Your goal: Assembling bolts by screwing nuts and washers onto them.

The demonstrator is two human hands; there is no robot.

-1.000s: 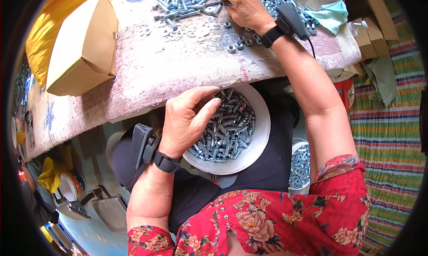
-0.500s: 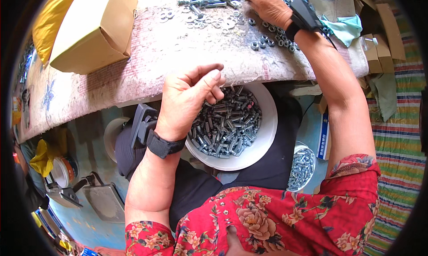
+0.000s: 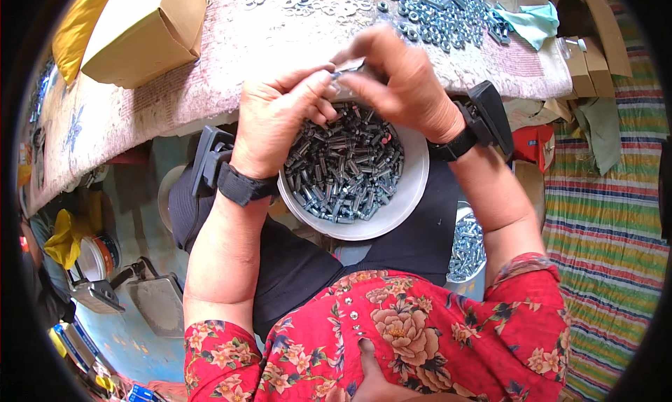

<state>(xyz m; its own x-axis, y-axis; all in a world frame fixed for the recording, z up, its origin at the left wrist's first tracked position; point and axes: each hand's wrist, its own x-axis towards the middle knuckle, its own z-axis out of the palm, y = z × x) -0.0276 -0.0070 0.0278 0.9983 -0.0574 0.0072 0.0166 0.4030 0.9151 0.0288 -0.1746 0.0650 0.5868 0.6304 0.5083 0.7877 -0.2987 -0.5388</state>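
Over the far rim of a white bucket (image 3: 414, 192) full of bolts (image 3: 343, 165), my two hands meet. A shiny metal bolt (image 3: 350, 67) sticks out from the pinched thumb and forefinger of my left hand (image 3: 283, 111). My right hand (image 3: 402, 83) curls round its other end, fingers closed and smeared by motion; any small piece inside them is hidden. Beyond the hands, flat washers (image 3: 308, 8) lie scattered on the cloth-covered table (image 3: 231, 59), and a heap of nuts (image 3: 448, 17) spreads to their right.
An open cardboard box (image 3: 136, 45) stands at the table's left, beside a yellow bag (image 3: 78, 41). A pale green cloth (image 3: 532, 25) lies at the right end. A smaller bucket of bolts (image 3: 467, 251) is on the floor by my right leg, near a striped mat (image 3: 602, 248).
My right hand has come back from the far heap on the table to my left hand. My left hand has stayed pinched above the bucket. The view has shifted slightly.
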